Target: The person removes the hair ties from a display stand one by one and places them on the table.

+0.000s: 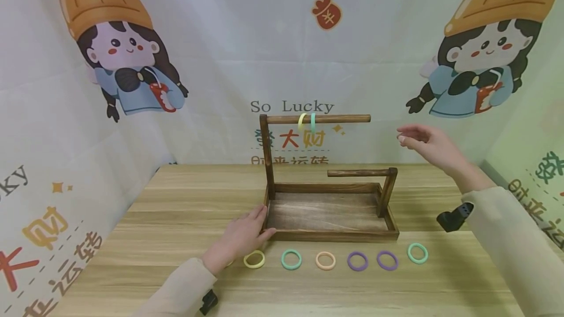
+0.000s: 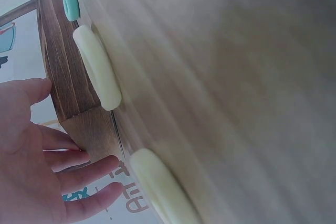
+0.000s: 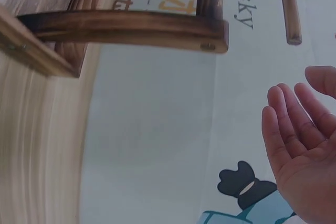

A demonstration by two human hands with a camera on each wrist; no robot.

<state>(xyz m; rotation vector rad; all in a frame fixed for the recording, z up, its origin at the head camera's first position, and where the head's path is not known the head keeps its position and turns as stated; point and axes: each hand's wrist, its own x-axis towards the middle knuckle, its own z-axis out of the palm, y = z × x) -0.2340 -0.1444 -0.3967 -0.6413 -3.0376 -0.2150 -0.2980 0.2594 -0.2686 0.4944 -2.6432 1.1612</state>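
A dark wooden tray rack [image 1: 332, 235] stands on the table, with a tall post and upper rod [image 1: 345, 119] at its left and a short post with a lower rod [image 1: 354, 173] at its right. A yellow ring [image 1: 301, 122] and a mint ring [image 1: 313, 123] hang on the upper rod. My left hand [image 1: 240, 234] rests against the tray's left front corner, fingers extended. In the air right of the upper rod's free end, my right hand [image 1: 425, 146] holds nothing; its fingers are loosely bent in the right wrist view.
Along the tray's front lie a yellow ring [image 1: 254, 260], a green ring [image 1: 291, 260], an orange ring [image 1: 325, 260], two purple rings [image 1: 357, 261] and a mint ring [image 1: 417, 253]. Another pale yellow ring [image 2: 163, 187] lies partly behind my left wrist. A printed cloth [image 1: 220, 62] hangs behind.
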